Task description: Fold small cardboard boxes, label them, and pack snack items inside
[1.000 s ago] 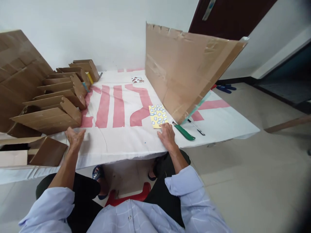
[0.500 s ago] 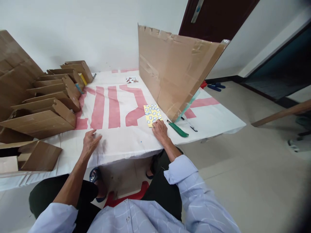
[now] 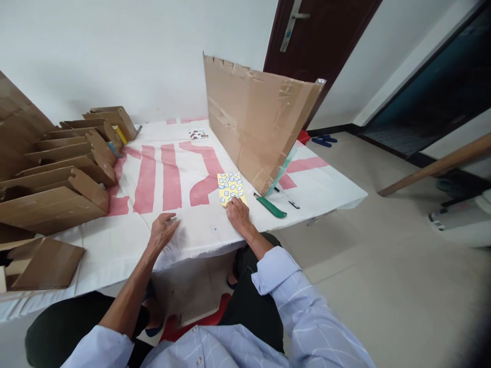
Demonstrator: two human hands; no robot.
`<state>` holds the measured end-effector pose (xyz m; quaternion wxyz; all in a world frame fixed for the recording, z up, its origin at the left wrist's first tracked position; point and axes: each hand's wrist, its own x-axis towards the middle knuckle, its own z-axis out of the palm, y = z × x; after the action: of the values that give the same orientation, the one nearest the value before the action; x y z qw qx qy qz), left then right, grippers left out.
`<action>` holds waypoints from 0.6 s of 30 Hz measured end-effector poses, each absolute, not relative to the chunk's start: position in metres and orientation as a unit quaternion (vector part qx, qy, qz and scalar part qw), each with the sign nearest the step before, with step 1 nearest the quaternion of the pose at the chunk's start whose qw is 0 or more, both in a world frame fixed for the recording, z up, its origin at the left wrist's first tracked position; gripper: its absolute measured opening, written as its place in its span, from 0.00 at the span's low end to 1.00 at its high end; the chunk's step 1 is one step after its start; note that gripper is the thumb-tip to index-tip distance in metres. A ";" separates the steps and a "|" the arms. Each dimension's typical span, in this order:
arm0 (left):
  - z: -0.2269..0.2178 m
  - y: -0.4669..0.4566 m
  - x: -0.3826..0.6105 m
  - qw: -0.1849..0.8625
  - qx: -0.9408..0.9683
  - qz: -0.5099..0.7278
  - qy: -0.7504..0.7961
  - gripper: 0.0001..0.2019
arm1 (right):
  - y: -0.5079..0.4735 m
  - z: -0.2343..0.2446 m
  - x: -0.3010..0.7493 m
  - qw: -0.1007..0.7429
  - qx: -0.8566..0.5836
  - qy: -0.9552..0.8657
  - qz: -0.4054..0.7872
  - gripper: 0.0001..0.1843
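My right hand [image 3: 238, 215] rests on the white cloth with its fingertips on the near edge of a yellow card [image 3: 230, 187] dotted with small blue-white squares. My left hand [image 3: 162, 231] lies on the cloth to the left of it, fingers loosely curled and apart, holding nothing. A green-handled knife [image 3: 270, 205] and a dark pen [image 3: 286, 197] lie just right of my right hand. A large cardboard sheet [image 3: 253, 120] stands tilted on the table behind them.
Folded cardboard pieces [image 3: 57, 176] are stacked in a row along the left side of the table [image 3: 330, 191], whose white cloth carries red markings. A small patterned card [image 3: 198, 134] lies at the back. A dark door [image 3: 314, 36] stands behind; tiled floor lies to the right.
My left hand has slid right, from beside the cardboard stack toward the middle of the cloth. My right hand has stayed at the yellow card. The view has turned to the right.
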<state>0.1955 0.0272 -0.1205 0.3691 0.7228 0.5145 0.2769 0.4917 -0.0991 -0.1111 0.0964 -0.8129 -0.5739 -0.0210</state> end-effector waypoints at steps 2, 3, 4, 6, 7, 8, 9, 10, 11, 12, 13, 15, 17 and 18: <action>-0.116 0.019 0.208 0.422 0.710 0.254 0.503 0.23 | -0.103 -0.113 0.482 0.105 -0.805 -0.583 -0.025 0.14; -0.113 0.014 0.216 0.452 0.702 0.239 0.496 0.23 | -0.106 -0.114 0.477 0.109 -0.801 -0.588 -0.027 0.13; -0.110 0.008 0.225 0.484 0.691 0.222 0.489 0.24 | -0.108 -0.115 0.472 0.113 -0.797 -0.593 -0.028 0.12; -0.105 -0.005 0.243 0.549 0.663 0.185 0.475 0.25 | -0.113 -0.119 0.461 0.124 -0.787 -0.603 -0.034 0.12; -0.104 -0.012 0.252 0.581 0.643 0.170 0.470 0.26 | -0.115 -0.121 0.456 0.134 -0.781 -0.609 -0.041 0.11; -0.102 -0.017 0.261 0.609 0.621 0.160 0.466 0.28 | -0.117 -0.123 0.451 0.146 -0.774 -0.614 -0.050 0.12; -0.101 -0.022 0.269 0.634 0.598 0.158 0.464 0.30 | -0.119 -0.125 0.447 0.160 -0.767 -0.618 -0.060 0.12; -0.099 -0.025 0.277 0.653 0.576 0.160 0.464 0.33 | -0.120 -0.127 0.444 0.173 -0.761 -0.622 -0.070 0.12; -0.099 -0.026 0.284 0.668 0.558 0.165 0.465 0.35 | -0.121 -0.129 0.441 0.185 -0.754 -0.625 -0.077 0.12; -0.098 -0.027 0.291 0.677 0.543 0.170 0.466 0.35 | -0.121 -0.129 0.439 0.193 -0.749 -0.629 -0.079 0.12; -0.096 -0.027 0.297 0.682 0.533 0.173 0.470 0.35 | -0.122 -0.129 0.437 0.199 -0.743 -0.634 -0.081 0.13; -0.092 -0.029 0.304 0.686 0.518 0.177 0.480 0.31 | -0.125 -0.126 0.433 0.210 -0.724 -0.651 -0.086 0.14; -0.085 -0.035 0.306 0.693 0.497 0.183 0.489 0.27 | -0.134 -0.122 0.429 0.228 -0.690 -0.680 -0.097 0.16; -0.081 -0.039 0.306 0.700 0.485 0.191 0.488 0.25 | -0.138 -0.121 0.429 0.241 -0.668 -0.698 -0.099 0.18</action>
<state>0.3057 -0.0391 -0.0811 0.7001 0.4845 0.4884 0.1912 0.4290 -0.1385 -0.1215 0.2407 -0.6675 -0.6977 -0.0987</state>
